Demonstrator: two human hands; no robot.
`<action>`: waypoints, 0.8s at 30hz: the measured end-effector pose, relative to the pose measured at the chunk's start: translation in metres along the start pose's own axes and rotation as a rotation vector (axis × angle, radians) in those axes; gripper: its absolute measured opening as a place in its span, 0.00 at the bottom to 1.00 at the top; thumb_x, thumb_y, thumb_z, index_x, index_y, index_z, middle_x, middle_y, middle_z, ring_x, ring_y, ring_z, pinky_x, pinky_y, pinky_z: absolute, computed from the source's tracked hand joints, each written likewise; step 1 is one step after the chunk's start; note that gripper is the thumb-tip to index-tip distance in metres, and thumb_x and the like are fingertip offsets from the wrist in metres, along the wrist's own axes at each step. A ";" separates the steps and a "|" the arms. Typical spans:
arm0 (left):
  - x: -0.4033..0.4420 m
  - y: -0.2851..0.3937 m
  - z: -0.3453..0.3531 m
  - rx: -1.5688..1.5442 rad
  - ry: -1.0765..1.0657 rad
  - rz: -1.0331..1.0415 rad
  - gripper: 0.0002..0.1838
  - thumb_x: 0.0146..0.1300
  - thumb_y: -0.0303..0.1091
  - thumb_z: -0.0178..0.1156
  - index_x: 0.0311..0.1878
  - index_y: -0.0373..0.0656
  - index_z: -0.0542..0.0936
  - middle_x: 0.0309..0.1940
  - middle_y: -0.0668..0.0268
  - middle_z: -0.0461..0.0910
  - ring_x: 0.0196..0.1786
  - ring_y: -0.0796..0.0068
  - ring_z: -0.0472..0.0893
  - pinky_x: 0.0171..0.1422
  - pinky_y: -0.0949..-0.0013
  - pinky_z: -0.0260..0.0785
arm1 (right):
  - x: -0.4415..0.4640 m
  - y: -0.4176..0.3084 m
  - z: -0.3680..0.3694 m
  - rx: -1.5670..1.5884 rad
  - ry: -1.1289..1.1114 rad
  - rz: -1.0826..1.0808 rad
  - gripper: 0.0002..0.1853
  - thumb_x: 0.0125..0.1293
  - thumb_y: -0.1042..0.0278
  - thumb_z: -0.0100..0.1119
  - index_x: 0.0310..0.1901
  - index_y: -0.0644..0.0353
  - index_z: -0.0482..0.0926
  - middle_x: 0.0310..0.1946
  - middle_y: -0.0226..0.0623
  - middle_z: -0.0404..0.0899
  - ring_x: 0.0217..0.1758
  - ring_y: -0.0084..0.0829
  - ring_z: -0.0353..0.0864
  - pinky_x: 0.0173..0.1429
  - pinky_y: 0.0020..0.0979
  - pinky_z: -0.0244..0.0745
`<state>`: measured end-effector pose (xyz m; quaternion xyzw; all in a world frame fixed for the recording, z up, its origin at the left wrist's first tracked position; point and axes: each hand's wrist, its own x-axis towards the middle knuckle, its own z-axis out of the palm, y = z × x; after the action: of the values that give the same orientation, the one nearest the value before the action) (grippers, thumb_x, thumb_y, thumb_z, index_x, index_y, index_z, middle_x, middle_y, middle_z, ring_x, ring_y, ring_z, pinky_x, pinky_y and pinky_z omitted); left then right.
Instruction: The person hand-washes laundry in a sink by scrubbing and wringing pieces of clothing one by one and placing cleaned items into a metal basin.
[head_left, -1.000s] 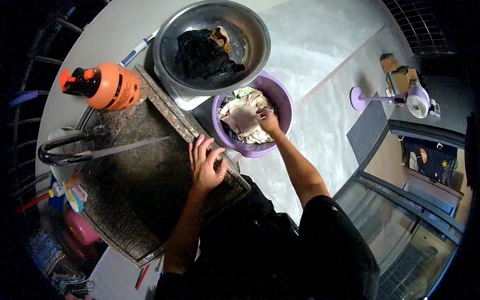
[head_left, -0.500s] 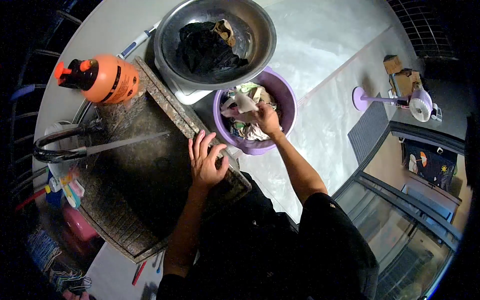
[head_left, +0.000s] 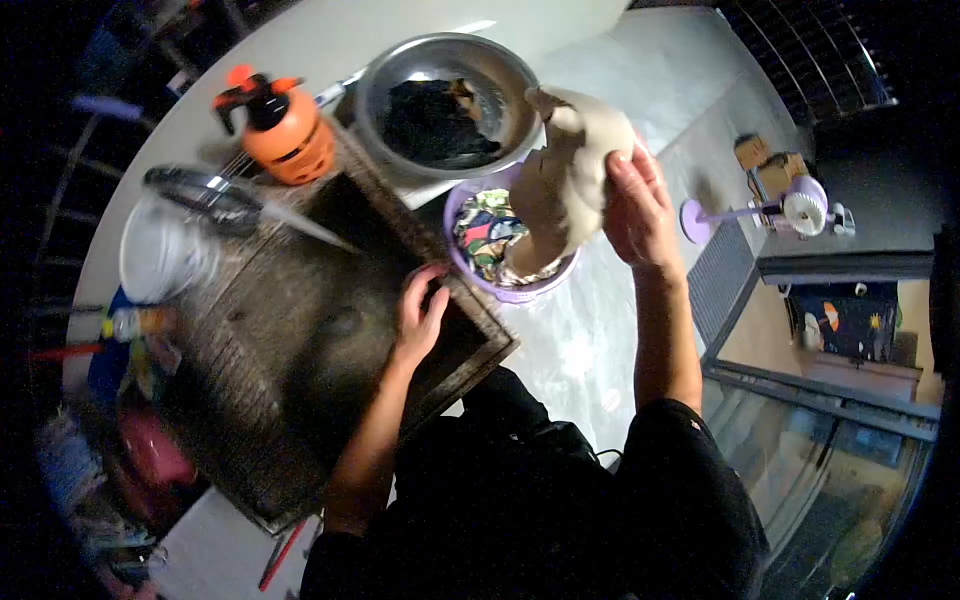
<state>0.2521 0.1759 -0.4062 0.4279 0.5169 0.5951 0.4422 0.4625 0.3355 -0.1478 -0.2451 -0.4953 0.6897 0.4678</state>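
One beige cloth (head_left: 578, 170) pinched in right fingers (head_left: 622, 158), hanging beside them, above purple tub (head_left: 487, 278)

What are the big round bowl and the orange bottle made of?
The bowl looks like shiny metal, probably steel, because its rim catches the light. The orange bottle seems to be smooth plastic, judging by its even bright colour and moulded-looking shape.

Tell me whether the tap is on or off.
On: a pale stream of water comes from the mouth of the tap over the stone sink.
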 end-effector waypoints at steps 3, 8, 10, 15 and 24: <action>-0.014 0.036 -0.010 -0.357 -0.061 -0.413 0.37 0.74 0.62 0.47 0.75 0.45 0.66 0.72 0.62 0.67 0.73 0.61 0.69 0.74 0.53 0.63 | -0.019 -0.001 0.064 0.086 -0.114 0.046 0.24 0.76 0.64 0.52 0.69 0.66 0.67 0.62 0.42 0.77 0.66 0.33 0.77 0.71 0.37 0.70; -0.057 0.062 -0.061 -1.196 -0.237 -0.507 0.47 0.64 0.76 0.50 0.78 0.56 0.60 0.72 0.59 0.67 0.74 0.52 0.67 0.70 0.35 0.67 | -0.055 0.068 0.158 0.154 -0.230 0.282 0.23 0.76 0.63 0.54 0.67 0.64 0.70 0.61 0.41 0.78 0.64 0.32 0.78 0.69 0.37 0.71; -0.080 0.047 -0.089 -1.190 0.071 -0.473 0.42 0.68 0.71 0.48 0.75 0.51 0.65 0.71 0.66 0.70 0.72 0.60 0.69 0.76 0.49 0.64 | -0.065 0.129 0.176 0.042 -0.216 0.393 0.19 0.76 0.68 0.56 0.66 0.60 0.72 0.58 0.32 0.79 0.60 0.25 0.77 0.66 0.30 0.72; -0.161 -0.106 -0.209 -0.494 0.768 -0.503 0.39 0.72 0.61 0.50 0.77 0.45 0.60 0.72 0.59 0.68 0.72 0.59 0.69 0.72 0.53 0.66 | -0.073 0.324 0.169 -0.954 -0.248 0.233 0.19 0.69 0.56 0.67 0.49 0.65 0.77 0.35 0.37 0.81 0.38 0.27 0.79 0.45 0.33 0.77; -0.167 -0.113 -0.237 1.029 0.878 -0.307 0.28 0.64 0.39 0.62 0.67 0.42 0.71 0.63 0.46 0.69 0.66 0.42 0.68 0.68 0.47 0.63 | -0.119 0.477 0.227 -1.666 -0.629 0.253 0.42 0.66 0.41 0.57 0.73 0.61 0.61 0.78 0.54 0.52 0.82 0.53 0.48 0.78 0.66 0.48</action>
<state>0.0730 -0.0334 -0.5512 0.2250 0.9191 0.3231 0.0124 0.1417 0.0925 -0.5101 -0.3575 -0.9094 0.1886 -0.0981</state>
